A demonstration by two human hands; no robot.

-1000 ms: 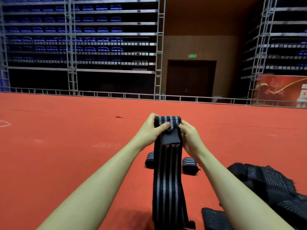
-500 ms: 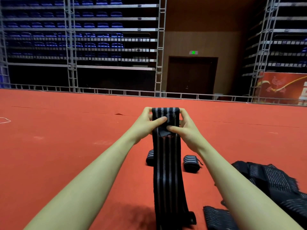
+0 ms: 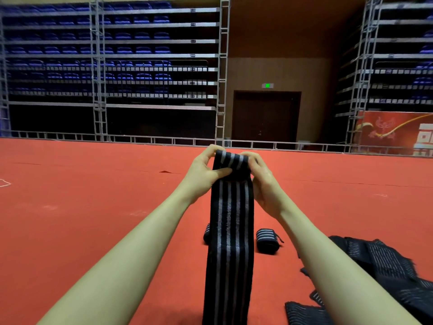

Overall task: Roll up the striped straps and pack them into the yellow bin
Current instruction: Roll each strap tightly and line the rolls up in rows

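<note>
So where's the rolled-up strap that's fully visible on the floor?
It lies on the red floor right of centre, between the hanging strap and the right forearm.

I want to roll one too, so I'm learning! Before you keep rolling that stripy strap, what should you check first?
1. Both hands hold the roll: ok. The left hand and the right hand pinch the rolled top of the striped strap.
2. Roll edges even: ok, as far as shows.
3. Hanging tail straight, no twist: ok.
4. Tail's bottom end free: cannot tell, it runs out of the picture.
5. Finished rolls out of the way: ok. One rolled strap lies on the red floor behind the tail.
6. Yellow bin ready: cannot tell, none in view.
</note>
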